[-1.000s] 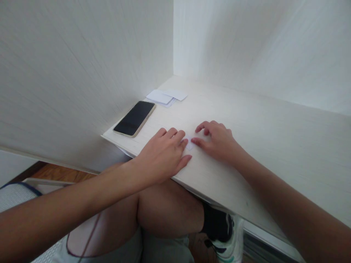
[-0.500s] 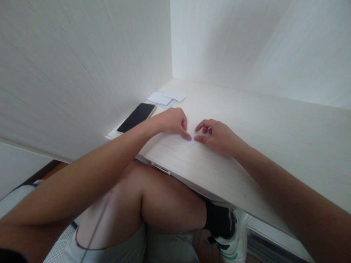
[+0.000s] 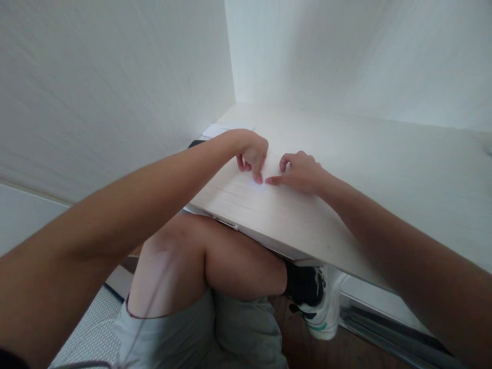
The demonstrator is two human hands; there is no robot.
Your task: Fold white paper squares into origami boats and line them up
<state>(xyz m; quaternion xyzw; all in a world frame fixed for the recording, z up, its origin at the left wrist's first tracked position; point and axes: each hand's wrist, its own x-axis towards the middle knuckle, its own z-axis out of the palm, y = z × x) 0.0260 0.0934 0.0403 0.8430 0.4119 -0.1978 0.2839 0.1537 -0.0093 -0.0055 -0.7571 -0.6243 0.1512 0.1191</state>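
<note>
My left hand (image 3: 251, 151) is curled above the pale wooden desk (image 3: 369, 169), its fingertips pressing down on a small white piece of paper (image 3: 263, 185) that barely shows against the surface. My right hand (image 3: 302, 171) lies beside it, fingers bent, with the index fingertip touching the same paper. The two hands almost meet fingertip to fingertip. Most of the paper is hidden or washed out by the light.
A stack of white paper slips (image 3: 223, 128) lies near the desk's far left corner. A dark phone (image 3: 195, 144) is mostly hidden behind my left forearm. White walls enclose the desk at left and back. My bent knee (image 3: 215, 256) sits under the desk's front edge.
My left hand rose from lying flat to a curled pose with the fingertips pressing the paper. The view tilted, and my left arm now covers the phone. My right hand stayed put.
</note>
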